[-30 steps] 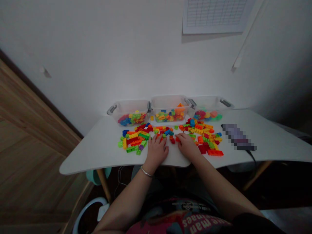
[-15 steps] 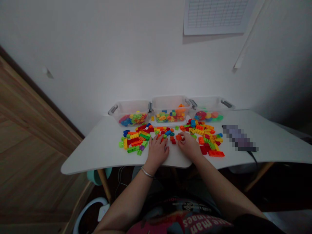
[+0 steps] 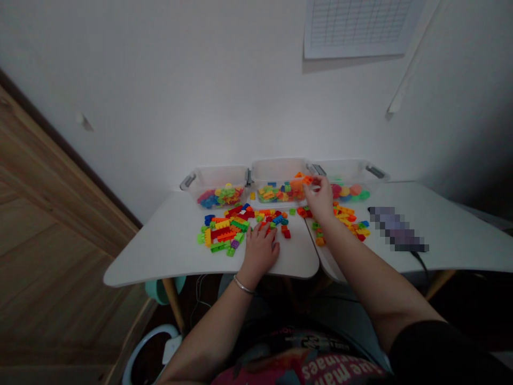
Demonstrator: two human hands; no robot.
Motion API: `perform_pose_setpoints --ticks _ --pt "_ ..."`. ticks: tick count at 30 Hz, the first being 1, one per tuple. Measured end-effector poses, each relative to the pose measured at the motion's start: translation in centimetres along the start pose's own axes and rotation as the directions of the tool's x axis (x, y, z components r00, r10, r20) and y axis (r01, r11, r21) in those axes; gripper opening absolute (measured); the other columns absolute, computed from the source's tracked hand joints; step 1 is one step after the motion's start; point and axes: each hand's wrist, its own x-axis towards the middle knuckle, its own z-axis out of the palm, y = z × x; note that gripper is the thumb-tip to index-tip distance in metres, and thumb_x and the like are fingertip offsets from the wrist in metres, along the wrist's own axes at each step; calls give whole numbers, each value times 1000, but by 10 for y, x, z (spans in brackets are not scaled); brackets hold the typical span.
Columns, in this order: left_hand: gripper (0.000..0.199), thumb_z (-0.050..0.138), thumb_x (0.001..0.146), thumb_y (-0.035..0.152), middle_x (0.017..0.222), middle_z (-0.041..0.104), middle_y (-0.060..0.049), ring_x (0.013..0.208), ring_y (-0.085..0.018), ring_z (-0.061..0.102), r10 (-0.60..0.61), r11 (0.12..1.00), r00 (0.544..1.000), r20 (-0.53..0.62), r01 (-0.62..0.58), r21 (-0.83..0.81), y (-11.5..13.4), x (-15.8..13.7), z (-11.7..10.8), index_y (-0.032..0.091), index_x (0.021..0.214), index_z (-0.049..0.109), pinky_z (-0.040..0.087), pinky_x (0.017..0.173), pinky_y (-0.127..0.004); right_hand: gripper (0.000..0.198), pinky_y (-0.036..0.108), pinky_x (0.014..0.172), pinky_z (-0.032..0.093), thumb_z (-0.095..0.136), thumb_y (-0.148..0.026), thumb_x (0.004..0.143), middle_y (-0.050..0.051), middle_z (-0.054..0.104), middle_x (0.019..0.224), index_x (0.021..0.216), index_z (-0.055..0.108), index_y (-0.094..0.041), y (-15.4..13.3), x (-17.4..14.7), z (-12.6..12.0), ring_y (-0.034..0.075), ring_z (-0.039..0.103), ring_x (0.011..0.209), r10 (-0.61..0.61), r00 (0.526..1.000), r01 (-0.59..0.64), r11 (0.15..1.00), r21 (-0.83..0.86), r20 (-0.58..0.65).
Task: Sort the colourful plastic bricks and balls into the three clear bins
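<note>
My right hand [image 3: 319, 200] is raised at the front right corner of the middle clear plastic bin [image 3: 280, 168], its fingertips pinching an orange toy brick [image 3: 308, 180]. Orange and mixed small bricks [image 3: 276, 193] show through that bin's wall. Lower down, my left hand [image 3: 261, 248] rests on the table with fingers spread, touching the edge of the left brick pile [image 3: 223, 230]. Its fingertips cover a few red-orange bricks. Just right of it lies a red brick [image 3: 286, 234]. Another brick pile [image 3: 345, 216] is partly hidden behind my right forearm.
A left clear bin [image 3: 218, 174] holds colourful pieces, and a right clear bin [image 3: 352, 168] holds round ones. A phone-like device [image 3: 396, 229] with a cable lies on the right of the white table [image 3: 152, 251]. Two tabletops meet at a seam near the middle.
My right hand has moved forward and up from the table to the middle bin, carrying the orange brick. My left hand stays nearly where it was.
</note>
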Motion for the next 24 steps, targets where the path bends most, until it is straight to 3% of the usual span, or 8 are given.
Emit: perform_pose_setpoints --ticks 6,12,18,24 --pt "41 55 88 31 142 55 -6 135 -30 41 0 1000 1000 -12 0 1 -1 0 3 26 129 61 23 118 -59 33 43 98 42 56 -34 81 13 66 109 108 59 -16 -2 29 14 26 57 105 -9 1000 4 988 -154 -30" --pt "41 55 89 30 142 56 -7 135 -31 41 6 1000 1000 -11 -6 -5 -1 0 2 25 129 60 23 118 -60 37 45 103 39 55 -34 81 15 68 110 111 63 -14 -3 32 23 30 53 113 30 1000 -31 977 -212 -9" --pt "41 55 88 30 143 55 -6 136 -30 41 4 1000 1000 -7 -4 -6 0 0 0 26 129 60 23 118 -60 42 47 111 31 51 -28 80 18 65 118 116 62 -10 -5 31 28 30 46 123 15 998 -3 976 -217 54" --pt "41 56 89 30 142 56 -7 135 -31 42 9 1000 1000 -7 -9 -2 0 1 1 25 129 61 24 118 -60 36 51 113 28 51 -26 79 15 67 115 108 67 -13 0 34 27 31 43 127 -17 994 39 980 -196 111"
